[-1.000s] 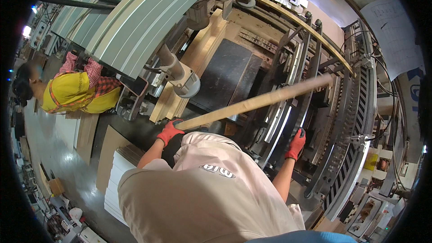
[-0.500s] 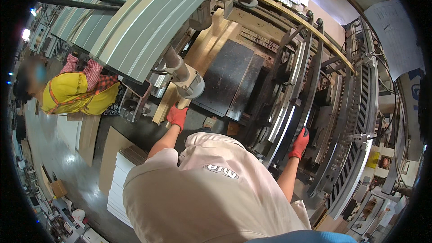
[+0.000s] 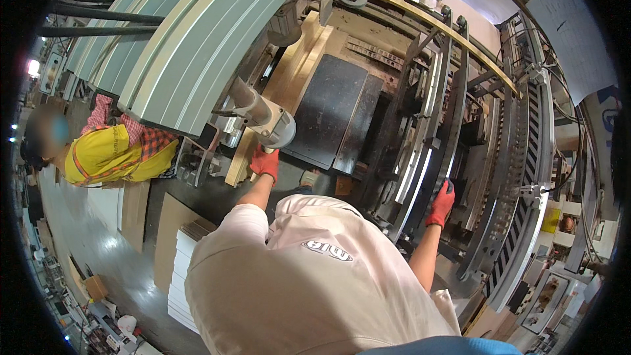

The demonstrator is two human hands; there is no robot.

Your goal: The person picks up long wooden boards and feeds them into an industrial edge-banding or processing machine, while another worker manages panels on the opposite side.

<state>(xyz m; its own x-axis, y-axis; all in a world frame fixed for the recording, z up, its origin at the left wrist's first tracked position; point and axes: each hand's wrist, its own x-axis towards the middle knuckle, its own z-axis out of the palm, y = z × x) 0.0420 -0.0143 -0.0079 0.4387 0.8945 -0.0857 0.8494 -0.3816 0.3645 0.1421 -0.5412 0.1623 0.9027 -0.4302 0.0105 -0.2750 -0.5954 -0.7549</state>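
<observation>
The person leans over a woodworking machine, both hands in red gloves. The left hand [image 3: 265, 163] is closed around the near end of a pale wooden plank [image 3: 284, 85] that lies lengthwise on the machine's surface [image 3: 368, 39], just under a grey cylindrical motor housing [image 3: 269, 121]. The right hand [image 3: 441, 204] is set well apart on the other side, its fingers curled over a dark metal rail [image 3: 420, 177] of the machine frame (apparently a bracing hold rather than a working one).

Judging from how things lie, the plank is seated on the bed alongside the black flat plate [image 3: 328, 112] but its near end is not yet let go, so positioning looks under way rather than finished.

Around them: a curved green-grey corrugated cover [image 3: 190, 46] arches over the left side, and a long thin wooden strip [image 3: 453, 33] runs across the far rails. The motor housing crowds the left hand from above. A stack of white boards [image 3: 181, 276] sits on the floor at lower left, and another person in a yellow vest [image 3: 112, 158] works beyond the cover.
</observation>
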